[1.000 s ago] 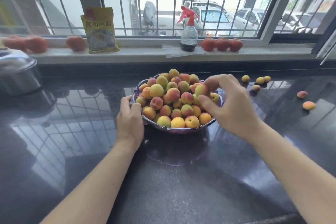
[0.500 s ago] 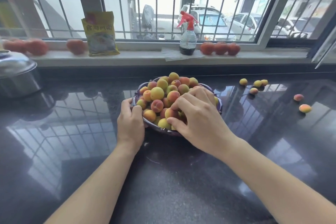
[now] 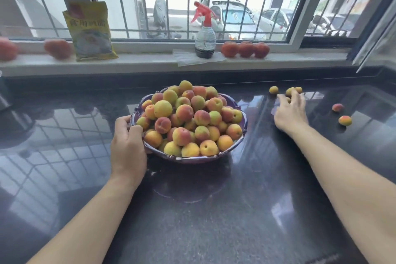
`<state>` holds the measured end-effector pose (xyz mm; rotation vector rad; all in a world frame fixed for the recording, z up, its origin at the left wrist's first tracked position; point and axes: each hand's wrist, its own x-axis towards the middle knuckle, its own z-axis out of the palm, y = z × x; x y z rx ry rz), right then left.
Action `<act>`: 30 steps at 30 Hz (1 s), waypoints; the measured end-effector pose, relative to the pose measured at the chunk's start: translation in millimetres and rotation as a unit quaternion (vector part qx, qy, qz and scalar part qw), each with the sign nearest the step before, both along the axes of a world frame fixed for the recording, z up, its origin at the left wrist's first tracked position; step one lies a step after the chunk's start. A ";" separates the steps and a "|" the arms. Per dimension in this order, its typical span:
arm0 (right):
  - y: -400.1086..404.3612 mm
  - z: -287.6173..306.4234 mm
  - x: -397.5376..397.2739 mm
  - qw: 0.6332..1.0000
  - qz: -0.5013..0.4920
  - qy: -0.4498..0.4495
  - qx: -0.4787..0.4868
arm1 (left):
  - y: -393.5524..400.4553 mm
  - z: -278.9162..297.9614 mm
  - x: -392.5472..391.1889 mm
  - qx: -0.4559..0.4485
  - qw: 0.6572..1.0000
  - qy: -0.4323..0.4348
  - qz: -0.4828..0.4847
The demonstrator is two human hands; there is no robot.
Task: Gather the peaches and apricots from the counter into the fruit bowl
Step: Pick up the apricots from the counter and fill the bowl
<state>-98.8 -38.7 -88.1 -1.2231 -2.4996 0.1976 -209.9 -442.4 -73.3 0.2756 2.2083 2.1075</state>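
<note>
Left hand [image 3: 128, 146] gripping heaped purple fruit bowl [image 3: 192, 159] rim; right hand [image 3: 289, 111] reaching over small yellow apricots [image 3: 273, 90] near glossy black table [image 3: 235, 210] back edge, hold unclear, fingertips blurring.

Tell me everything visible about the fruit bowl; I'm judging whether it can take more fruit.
The fruit bowl is a shallow, glossy purple dish with a scalloped, silvery-edged rim. It sits upright on the dark polished counter, in front of the window sill. Peaches and apricots are heaped well above its rim in a mound. The left hand grips its left edge, fingers curled over the rim. The right hand is away from it, among loose fruit.
</note>
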 end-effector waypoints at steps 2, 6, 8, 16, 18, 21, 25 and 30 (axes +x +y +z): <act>8.1 0.7 -1.9 0.999 -0.005 -0.012 -0.029 | 0.4 -1.7 -2.2 0.010 1.000 -0.008 0.003; 5.2 3.2 -4.0 0.995 -0.046 0.027 -0.083 | 0.1 -2.2 -1.1 0.013 1.000 -0.015 -0.002; 5.8 -0.7 -0.7 0.999 -0.016 0.028 -0.029 | 0.3 -1.1 0.2 0.009 1.000 -0.015 0.001; 12.1 -1.3 -2.1 1.000 0.006 0.019 0.003 | -2.0 -2.2 0.0 -0.014 1.000 -0.011 0.021; 9.0 -0.4 -0.7 0.999 0.016 0.042 0.015 | -1.1 -2.0 -1.0 -0.017 1.000 -0.004 0.026; -6.9 8.1 3.7 0.992 0.048 0.115 -0.023 | -0.9 -1.0 -0.2 -0.016 1.000 0.008 0.020; -74.0 56.7 -4.8 0.926 0.165 0.320 -0.116 | -0.5 -0.3 0.7 -0.022 0.999 0.023 0.018; -182.8 111.7 -13.5 0.879 0.410 0.222 -0.097 | -1.5 -1.9 0.7 -0.026 0.999 0.015 0.009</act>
